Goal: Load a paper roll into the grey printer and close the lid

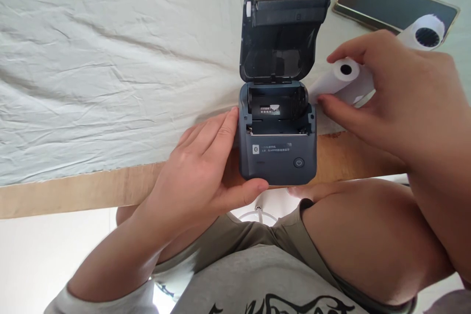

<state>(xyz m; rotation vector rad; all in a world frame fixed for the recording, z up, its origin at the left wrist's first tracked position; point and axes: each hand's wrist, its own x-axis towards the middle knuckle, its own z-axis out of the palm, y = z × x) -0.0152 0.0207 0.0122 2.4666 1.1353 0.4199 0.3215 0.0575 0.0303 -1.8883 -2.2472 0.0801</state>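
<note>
Printer (277,157) at cloth (110,83) edge, prob. wood tbl (91,195)

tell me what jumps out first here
A small dark printer with its lid flipped open sits at the near edge of the table. The left hand grips its left side; the right hand holds a white paper roll just right of it. A phone and second roll lie beyond.

A creased white cloth (110,59) covers the surface (91,189) from 9 o'clock round to 2 o'clock, leaving a bare wooden strip along its near edge at 8 o'clock. At 2 o'clock a dark-screened phone (386,5) lies flat on the cloth, with a spare white roll (427,34) resting on the phone's right end, its hollow core facing the camera. Grey shorts (239,235) and a printed grey shirt (257,279) fill 6 o'clock.
</note>
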